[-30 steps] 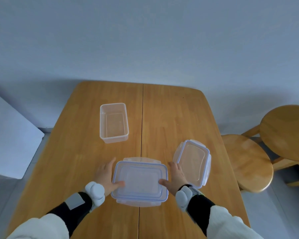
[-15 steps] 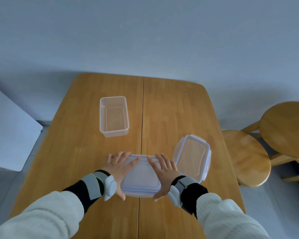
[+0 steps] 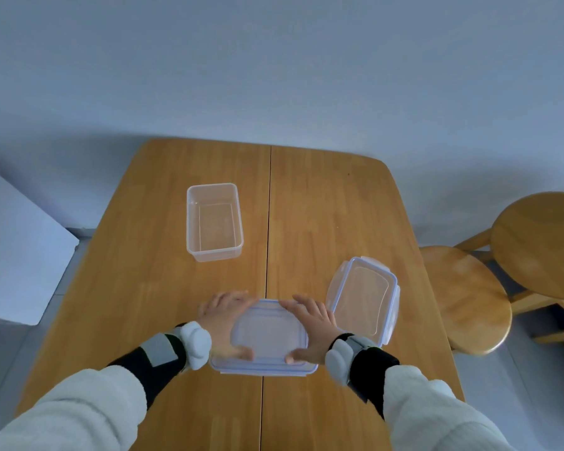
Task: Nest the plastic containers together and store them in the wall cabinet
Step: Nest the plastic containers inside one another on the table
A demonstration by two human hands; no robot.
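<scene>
Wood table (image 3: 323,222) fills the middle of the view, with two round stools (image 3: 463,297) just beside its right edge. An open clear container (image 3: 214,221) stands alone on the far left half, well apart from the hands. A loose lid (image 3: 363,299) lies at the near right. At the near centre, a lidded container (image 3: 267,338) is clasped from both sides: left hand (image 3: 223,323) and right hand (image 3: 310,330) press its short ends, thumbs on the near edge, fingers over the far edge.
</scene>
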